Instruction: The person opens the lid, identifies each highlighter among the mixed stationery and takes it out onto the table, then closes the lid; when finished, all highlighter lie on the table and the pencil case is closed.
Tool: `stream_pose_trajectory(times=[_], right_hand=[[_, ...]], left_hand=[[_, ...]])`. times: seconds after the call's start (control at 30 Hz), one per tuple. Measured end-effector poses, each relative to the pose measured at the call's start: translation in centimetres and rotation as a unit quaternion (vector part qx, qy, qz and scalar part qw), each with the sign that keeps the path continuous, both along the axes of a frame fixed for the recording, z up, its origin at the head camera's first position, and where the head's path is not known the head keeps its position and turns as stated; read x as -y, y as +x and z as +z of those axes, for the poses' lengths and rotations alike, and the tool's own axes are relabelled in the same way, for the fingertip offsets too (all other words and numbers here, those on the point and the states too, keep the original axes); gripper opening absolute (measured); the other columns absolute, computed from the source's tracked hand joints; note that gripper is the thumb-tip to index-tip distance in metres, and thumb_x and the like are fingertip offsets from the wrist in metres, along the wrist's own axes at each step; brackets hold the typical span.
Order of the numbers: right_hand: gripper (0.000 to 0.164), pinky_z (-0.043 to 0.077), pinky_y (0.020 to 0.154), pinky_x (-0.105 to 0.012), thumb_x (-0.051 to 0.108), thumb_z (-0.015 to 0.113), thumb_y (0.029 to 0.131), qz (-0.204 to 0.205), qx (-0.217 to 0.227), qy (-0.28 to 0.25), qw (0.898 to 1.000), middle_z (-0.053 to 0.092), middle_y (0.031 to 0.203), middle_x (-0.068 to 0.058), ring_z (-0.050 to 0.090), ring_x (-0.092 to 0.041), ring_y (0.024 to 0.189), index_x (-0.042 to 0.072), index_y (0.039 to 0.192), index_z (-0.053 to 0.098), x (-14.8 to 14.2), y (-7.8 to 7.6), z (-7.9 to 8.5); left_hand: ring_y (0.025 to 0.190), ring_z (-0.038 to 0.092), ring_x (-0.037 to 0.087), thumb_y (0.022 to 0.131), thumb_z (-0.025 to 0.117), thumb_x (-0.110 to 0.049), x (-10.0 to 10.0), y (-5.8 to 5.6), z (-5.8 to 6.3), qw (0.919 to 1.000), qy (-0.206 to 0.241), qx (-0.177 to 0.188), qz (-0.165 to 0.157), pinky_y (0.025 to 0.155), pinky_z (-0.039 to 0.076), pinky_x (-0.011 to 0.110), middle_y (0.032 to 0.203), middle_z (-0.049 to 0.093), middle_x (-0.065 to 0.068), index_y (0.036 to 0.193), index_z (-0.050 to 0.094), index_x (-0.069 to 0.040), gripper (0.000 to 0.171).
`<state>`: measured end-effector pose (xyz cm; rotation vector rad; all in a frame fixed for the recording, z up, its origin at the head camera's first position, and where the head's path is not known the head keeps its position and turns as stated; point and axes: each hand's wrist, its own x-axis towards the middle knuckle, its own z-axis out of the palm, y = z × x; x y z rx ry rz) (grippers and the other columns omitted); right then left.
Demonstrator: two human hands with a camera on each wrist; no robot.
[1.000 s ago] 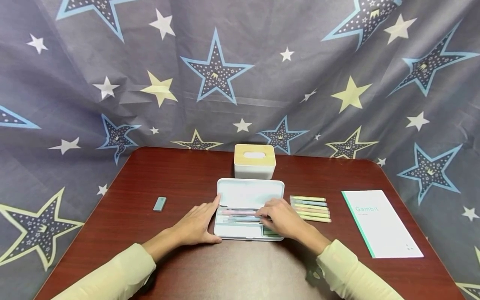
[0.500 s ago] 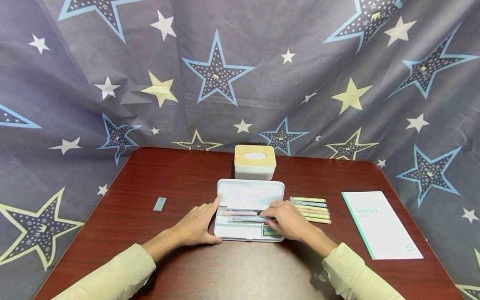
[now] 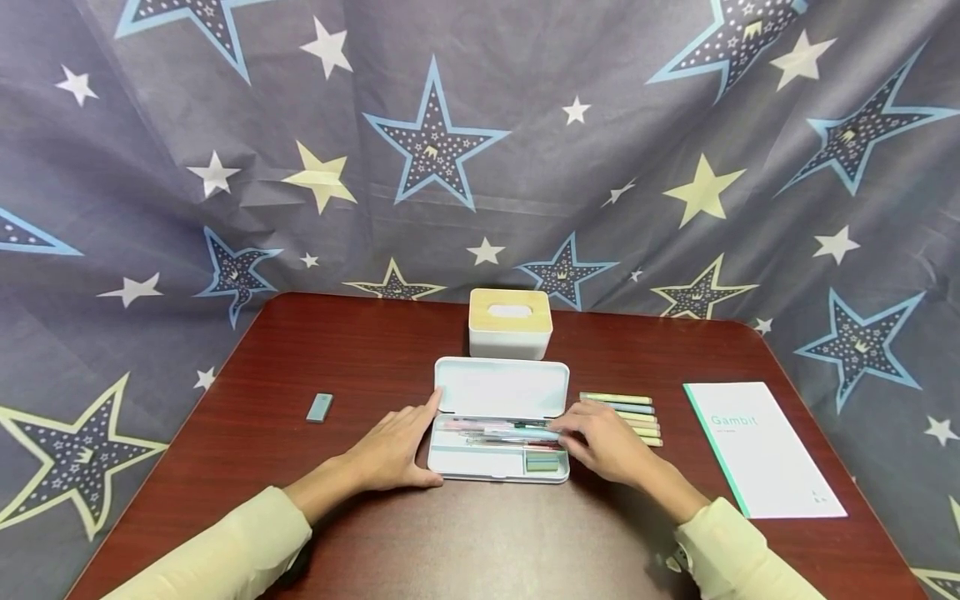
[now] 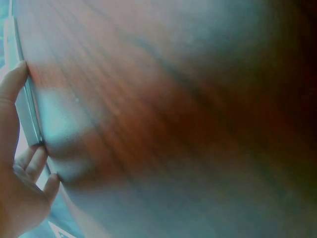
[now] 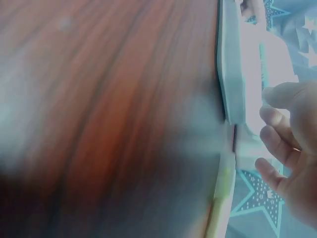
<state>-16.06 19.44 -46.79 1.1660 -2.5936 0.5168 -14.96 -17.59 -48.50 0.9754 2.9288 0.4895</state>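
A white pencil case (image 3: 476, 461) lies with its lid (image 3: 502, 387) raised, holding several pens and a green block (image 3: 542, 462) in a small compartment. My left hand (image 3: 393, 450) rests against its left end, fingers extended, thumb at the front corner; the left wrist view shows that thumb (image 4: 22, 72) on the case's edge. At the right end, my right hand (image 3: 603, 442) pinches the end of a light blue pen (image 3: 525, 434) over the other pens. In the right wrist view, its thumb and forefinger (image 5: 277, 96) come together above the case (image 5: 232, 69).
Right of the case lies a row of several yellow, blue and orange pens (image 3: 637, 418), partly behind my right hand. A white notebook (image 3: 765, 450) is farther right. A tissue box (image 3: 510, 333) stands behind the case; a blue-grey eraser (image 3: 318, 407) lies at left.
My right hand has moved to the right within the case, towards its right end, with the light blue pen; the green block has come into full view. My left hand has stayed put.
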Motion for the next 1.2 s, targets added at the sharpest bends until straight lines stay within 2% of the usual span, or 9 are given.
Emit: stream_pose_trajectory(times=[0.2, 0.37, 0.5, 0.83, 1.0, 1.2], right_hand=[[0.018, 0.053, 0.08, -0.037, 0.009, 0.077, 0.085, -0.018, -0.006, -0.013, 1.0, 0.074, 0.094, 0.005, 0.066, -0.014, 0.089, 0.016, 0.102, 0.079, -2.1, 0.6, 0.1], [0.017, 0.054, 0.081, -0.037, 0.01, 0.077, 0.086, -0.041, 0.01, -0.011, 0.999, 0.075, 0.097, 0.006, 0.068, -0.014, 0.092, 0.017, 0.102, 0.079, -3.9, 1.1, 0.3], [0.02, 0.055, 0.081, -0.039, 0.007, 0.079, 0.084, -0.056, 0.005, -0.014, 0.998, 0.075, 0.099, 0.003, 0.069, -0.017, 0.093, 0.012, 0.102, 0.079, -5.5, 1.5, 0.1], [0.026, 0.054, 0.079, -0.039, 0.005, 0.082, 0.08, -0.086, -0.015, -0.014, 0.996, 0.075, 0.099, 0.004, 0.068, -0.016, 0.091, 0.016, 0.103, 0.079, -8.9, 2.5, -0.4], [0.027, 0.053, 0.076, -0.038, 0.004, 0.083, 0.077, -0.096, -0.035, -0.006, 0.995, 0.073, 0.094, 0.006, 0.066, -0.014, 0.086, 0.016, 0.101, 0.079, -10.3, 2.8, -0.7], [0.026, 0.052, 0.072, -0.037, 0.006, 0.084, 0.076, -0.102, -0.038, 0.01, 0.994, 0.07, 0.088, 0.011, 0.065, -0.013, 0.083, 0.017, 0.099, 0.078, -11.6, 3.0, -1.1]], left_hand=[[0.125, 0.057, 0.025, 0.074, 0.084, -0.057, 0.0, 0.0, 0.0, 1.0, 0.002, -0.002, -0.003, 0.099, 0.047, 0.048, 0.152, 0.052, 0.013, 0.163, 0.012, 0.001, 0.128], [0.123, 0.058, 0.025, 0.074, 0.084, -0.057, 0.0, -0.1, 0.0, 1.0, 0.004, -0.002, -0.004, 0.098, 0.048, 0.047, 0.149, 0.054, 0.013, 0.163, 0.012, 0.0, 0.128], [0.122, 0.058, 0.024, 0.074, 0.084, -0.058, 0.1, -0.1, -0.1, 1.0, 0.005, 0.0, -0.003, 0.097, 0.048, 0.048, 0.146, 0.056, 0.013, 0.163, 0.013, 0.0, 0.128], [0.124, 0.057, 0.025, 0.074, 0.084, -0.057, 0.1, 0.0, -0.2, 0.9999, 0.009, 0.009, 0.005, 0.097, 0.048, 0.048, 0.146, 0.057, 0.012, 0.163, 0.012, -0.002, 0.128], [0.124, 0.058, 0.025, 0.074, 0.084, -0.057, 0.1, -0.1, -0.3, 1.0, 0.006, 0.005, 0.004, 0.097, 0.048, 0.048, 0.146, 0.057, 0.013, 0.163, 0.012, -0.002, 0.128], [0.123, 0.058, 0.025, 0.073, 0.085, -0.057, 0.1, -0.1, -0.2, 1.0, 0.006, 0.001, 0.001, 0.097, 0.048, 0.048, 0.145, 0.058, 0.013, 0.163, 0.013, -0.001, 0.128]])
